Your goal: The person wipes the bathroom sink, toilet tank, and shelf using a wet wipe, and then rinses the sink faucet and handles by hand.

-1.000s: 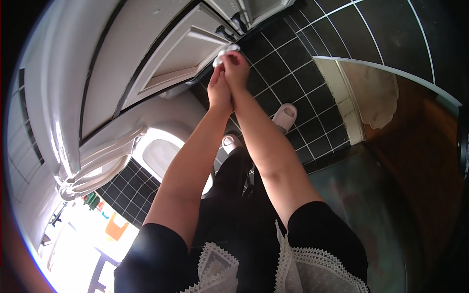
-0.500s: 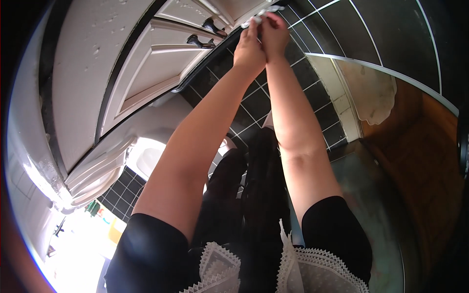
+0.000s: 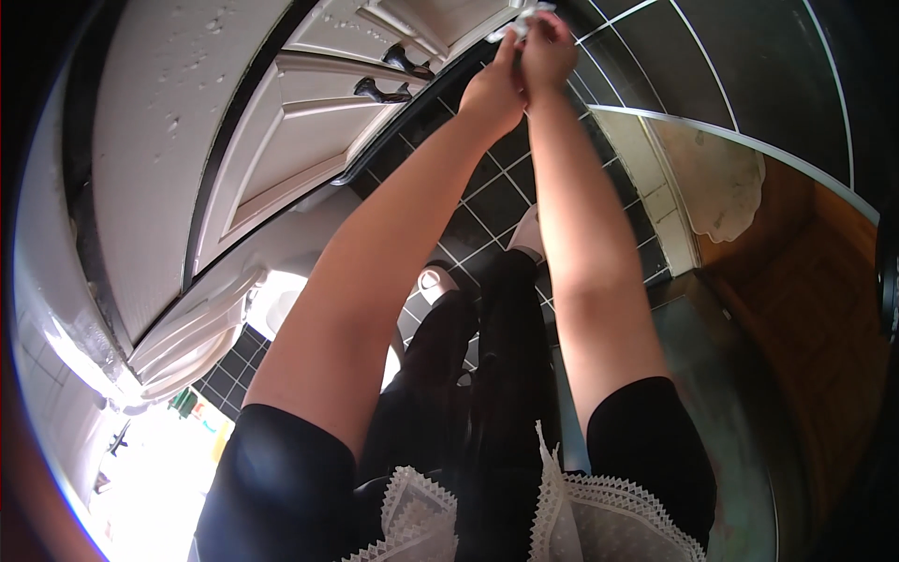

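Two hands: left hand (image 3: 492,89) and right hand (image 3: 548,51) reach out together, touching side by side at the top of the head view.
Fingers: both sets curl closed, pinching a small crumpled white cloth (image 3: 524,19) between them.
Cloth position: at the fingertips, against the lower edge of the white panelled cabinet door (image 3: 281,150).
Nearby: two dark metal door handles (image 3: 379,91) sit left of the hands; dark square floor tiles (image 3: 487,201) lie below the forearms.
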`<state>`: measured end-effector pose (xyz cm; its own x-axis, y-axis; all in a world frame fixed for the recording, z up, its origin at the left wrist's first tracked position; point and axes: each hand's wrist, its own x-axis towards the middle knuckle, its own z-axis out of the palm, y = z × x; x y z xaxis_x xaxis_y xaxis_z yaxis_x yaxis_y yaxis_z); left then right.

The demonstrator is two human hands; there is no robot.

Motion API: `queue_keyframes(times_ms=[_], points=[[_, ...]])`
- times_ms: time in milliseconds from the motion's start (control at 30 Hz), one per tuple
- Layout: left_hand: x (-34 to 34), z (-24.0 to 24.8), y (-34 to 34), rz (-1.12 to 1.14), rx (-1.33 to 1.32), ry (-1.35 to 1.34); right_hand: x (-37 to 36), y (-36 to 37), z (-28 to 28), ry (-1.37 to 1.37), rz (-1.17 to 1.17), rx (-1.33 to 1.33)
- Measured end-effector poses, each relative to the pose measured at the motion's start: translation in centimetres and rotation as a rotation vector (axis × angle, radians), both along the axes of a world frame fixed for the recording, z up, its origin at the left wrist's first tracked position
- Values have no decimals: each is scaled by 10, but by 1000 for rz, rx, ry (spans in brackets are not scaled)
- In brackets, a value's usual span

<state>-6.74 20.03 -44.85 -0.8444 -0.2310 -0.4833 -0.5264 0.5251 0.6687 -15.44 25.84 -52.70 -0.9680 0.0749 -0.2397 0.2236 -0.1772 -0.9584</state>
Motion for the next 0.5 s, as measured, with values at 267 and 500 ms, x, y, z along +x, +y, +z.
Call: queue_keyframes(times_ms=[267,500], points=[[-5,-10,5,95,125,43,0,4,12,-30,72,70],[94,62,5,742,722,347,71,-44,91,20,77,-447]])
